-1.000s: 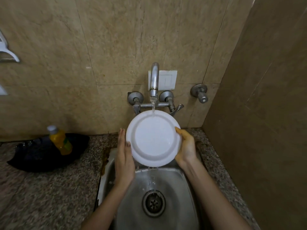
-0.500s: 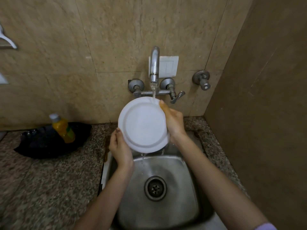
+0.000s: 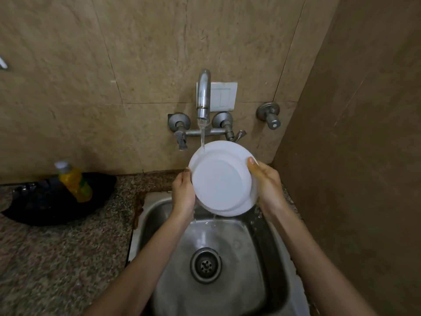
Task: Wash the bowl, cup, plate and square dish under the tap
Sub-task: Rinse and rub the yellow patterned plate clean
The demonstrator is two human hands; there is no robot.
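The plate [image 3: 222,181] is plain white. The tap [image 3: 203,96] and sink [image 3: 230,242] are bare grey metal. The counter [image 3: 57,252] is speckled granite in brown, grey and black. The wall tiles [image 3: 136,53] are mottled beige. The bottle [image 3: 74,181] is yellow-orange with a grey cap. The tray [image 3: 41,204] is black. The switch plate [image 3: 224,96] is white.

A yellow bottle [image 3: 74,181] (grey cap) stands tilted in a black pan [image 3: 57,201] at the counter's [image 3: 57,258] back left edge. A white switch plate [image 3: 224,96] is on the wall.
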